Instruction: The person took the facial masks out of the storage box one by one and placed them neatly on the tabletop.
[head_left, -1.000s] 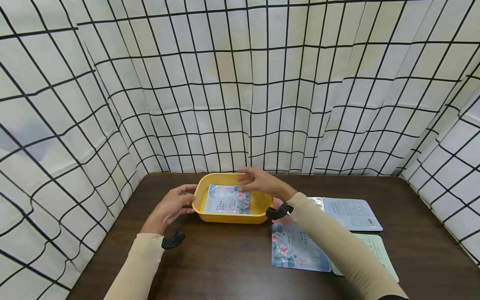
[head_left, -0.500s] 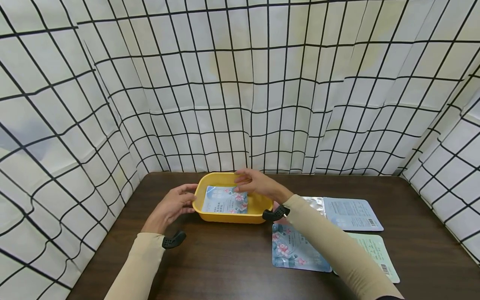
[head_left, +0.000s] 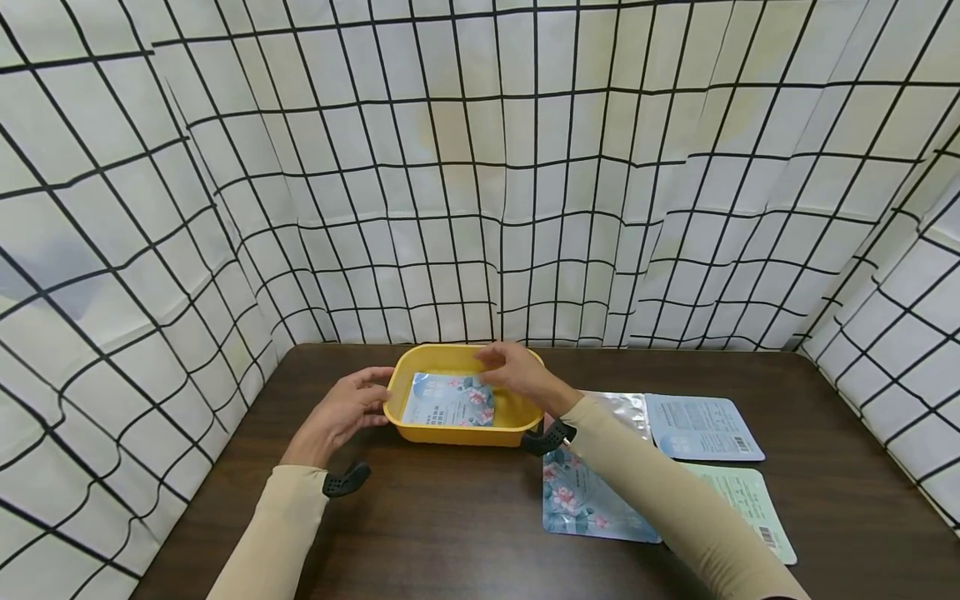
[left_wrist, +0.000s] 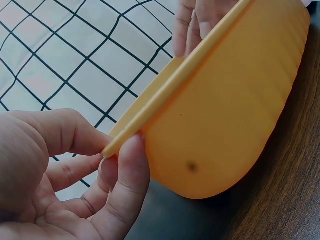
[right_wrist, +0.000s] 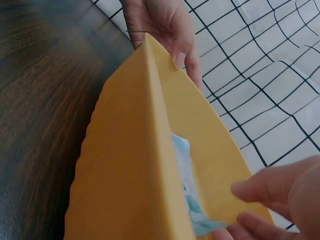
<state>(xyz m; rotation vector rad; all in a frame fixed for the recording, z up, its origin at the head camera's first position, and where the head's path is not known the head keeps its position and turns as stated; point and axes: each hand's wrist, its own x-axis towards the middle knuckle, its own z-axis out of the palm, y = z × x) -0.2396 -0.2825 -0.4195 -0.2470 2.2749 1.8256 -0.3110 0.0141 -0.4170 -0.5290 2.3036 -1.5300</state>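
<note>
A yellow plastic tub (head_left: 459,435) stands on the table in the head view. My left hand (head_left: 347,412) pinches its left rim, and the left wrist view shows the thumb and fingers of that hand (left_wrist: 75,185) on either side of the rim. Flat inside the tub lies a blue-and-white floral sheet mask packet (head_left: 442,402). My right hand (head_left: 521,372) reaches over the tub's right side. In the right wrist view its thumb is apart from the packet (right_wrist: 187,185), while the lower fingertips are at the packet's edge. Whether they touch it is hard to tell.
Right of the tub, partly under my right forearm, lie a blue floral packet (head_left: 592,500), a silver packet (head_left: 630,408), a pale blue packet (head_left: 705,427) and a green packet (head_left: 750,500). A grid-patterned curtain (head_left: 480,183) rises behind the dark table (head_left: 420,517).
The packet in the tub has slid slightly left. My right hand has shifted a little, its fingers drawing closer together and lower. My left hand has stayed on the rim.
</note>
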